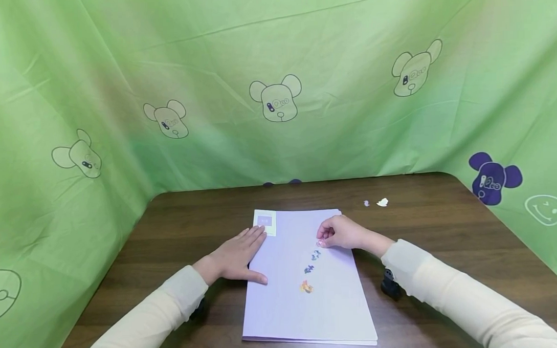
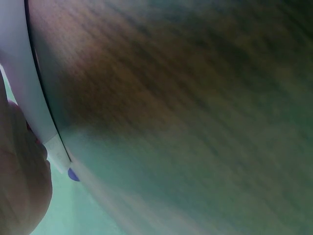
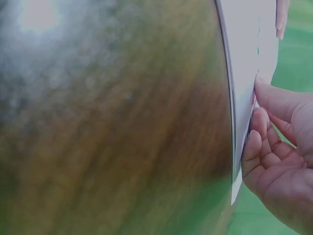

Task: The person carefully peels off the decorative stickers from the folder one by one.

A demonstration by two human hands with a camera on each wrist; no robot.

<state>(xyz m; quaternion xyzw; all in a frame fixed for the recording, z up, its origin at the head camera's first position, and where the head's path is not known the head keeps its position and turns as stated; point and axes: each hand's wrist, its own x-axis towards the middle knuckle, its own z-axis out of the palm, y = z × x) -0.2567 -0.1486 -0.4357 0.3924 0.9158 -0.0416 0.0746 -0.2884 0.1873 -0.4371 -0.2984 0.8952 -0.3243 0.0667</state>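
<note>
A white stack of paper [image 1: 283, 312] lies on the table, with a small printed label [image 1: 271, 218] at its far left corner. My left hand [image 1: 240, 254] rests flat on its left edge, fingers spread and fingertips by the label. At the upper right of the sheet my right hand [image 1: 340, 232] pinches a small pink sticker [image 1: 320, 242] against the paper with curled fingers. In the right wrist view, thumb and fingertips meet at the sheet. Below, in a slanting row, are a light blue sticker [image 1: 315, 255], a dark blue sticker [image 1: 309, 269] and an orange sticker [image 1: 306, 286].
A torn white scrap [image 1: 383, 202] and a tiny purplish scrap [image 1: 366, 203] lie on the brown wooden table [image 1: 427, 210] beyond the right hand. A green curtain [image 1: 219, 53] with bear-face prints hangs behind the table and along its sides.
</note>
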